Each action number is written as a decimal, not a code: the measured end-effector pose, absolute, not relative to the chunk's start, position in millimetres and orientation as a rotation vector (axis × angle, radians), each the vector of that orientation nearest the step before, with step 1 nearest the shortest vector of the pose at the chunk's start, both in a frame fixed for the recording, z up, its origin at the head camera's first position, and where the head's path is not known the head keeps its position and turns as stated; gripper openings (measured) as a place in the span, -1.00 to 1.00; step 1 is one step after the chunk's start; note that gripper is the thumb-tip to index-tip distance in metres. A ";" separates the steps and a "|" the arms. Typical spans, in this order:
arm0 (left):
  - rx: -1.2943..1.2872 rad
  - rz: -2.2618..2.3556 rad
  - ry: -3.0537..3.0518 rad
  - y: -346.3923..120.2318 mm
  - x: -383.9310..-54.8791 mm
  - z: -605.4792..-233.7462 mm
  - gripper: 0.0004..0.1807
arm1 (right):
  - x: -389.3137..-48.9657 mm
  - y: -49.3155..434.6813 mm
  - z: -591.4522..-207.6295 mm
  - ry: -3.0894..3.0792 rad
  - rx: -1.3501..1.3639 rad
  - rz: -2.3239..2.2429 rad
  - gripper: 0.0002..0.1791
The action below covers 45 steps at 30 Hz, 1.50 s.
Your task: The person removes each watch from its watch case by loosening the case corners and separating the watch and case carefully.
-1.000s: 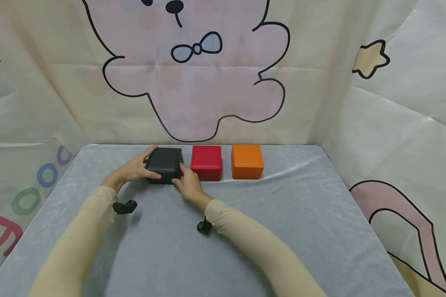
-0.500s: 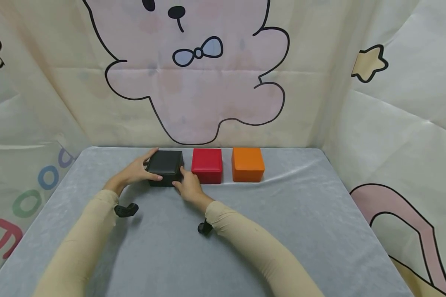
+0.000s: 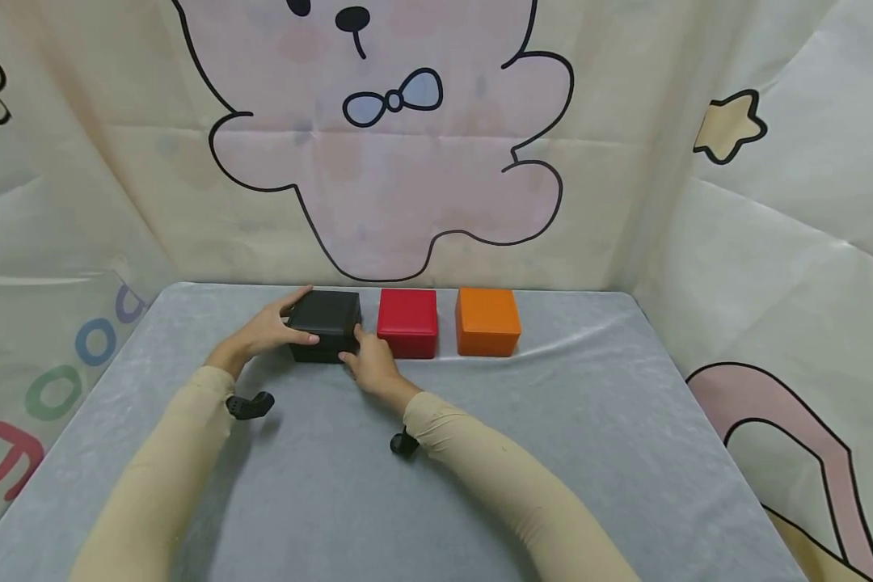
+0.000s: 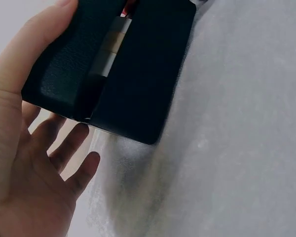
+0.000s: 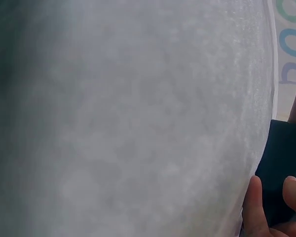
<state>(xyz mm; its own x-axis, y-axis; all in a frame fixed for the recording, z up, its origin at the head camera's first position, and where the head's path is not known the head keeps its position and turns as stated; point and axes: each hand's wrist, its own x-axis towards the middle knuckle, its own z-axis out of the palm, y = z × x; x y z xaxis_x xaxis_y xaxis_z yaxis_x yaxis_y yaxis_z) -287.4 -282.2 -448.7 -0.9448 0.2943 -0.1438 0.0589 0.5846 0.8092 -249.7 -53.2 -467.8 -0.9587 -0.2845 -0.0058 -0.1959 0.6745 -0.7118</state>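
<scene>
A black box (image 3: 325, 311) stands at the back left of the cloth-covered table. My left hand (image 3: 262, 330) holds its left side, with the thumb over the front of the top part and the other fingers spread behind. In the left wrist view, the black box (image 4: 143, 74) shows a narrow gap between its upper and lower parts, with a silver-and-tan strip (image 4: 111, 47) inside. My right hand (image 3: 373, 364) grips the lower right front corner between thumb and index finger. The right wrist view shows these fingertips (image 5: 255, 192) at the box (image 5: 281, 153).
Right of the black box stand a red box (image 3: 407, 322) and, beyond it, an orange box (image 3: 487, 321), both with tops down. The grey-blue cloth table (image 3: 320, 485) meets printed curtains (image 3: 436, 186) at the back and sides.
My left thumb and the front edge of the black box's top have risen slightly. My right hand keeps its place at the corner. The head view has shifted a little.
</scene>
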 end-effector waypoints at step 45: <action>0.176 1.204 2.541 -283.3 -305.5 -429.5 0.02 | -256.7 -43.4 -461.2 2.815 -0.465 -0.951 -0.27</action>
<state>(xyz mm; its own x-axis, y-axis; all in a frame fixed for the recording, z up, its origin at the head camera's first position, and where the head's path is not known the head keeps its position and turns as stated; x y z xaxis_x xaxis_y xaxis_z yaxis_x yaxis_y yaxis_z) -305.5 -283.3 -429.5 -0.9403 0.2457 -0.2355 -0.0267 0.6364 0.7709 -256.7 -43.4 -461.2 -0.9433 -0.3307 -0.0280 -0.2460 0.7533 -0.6099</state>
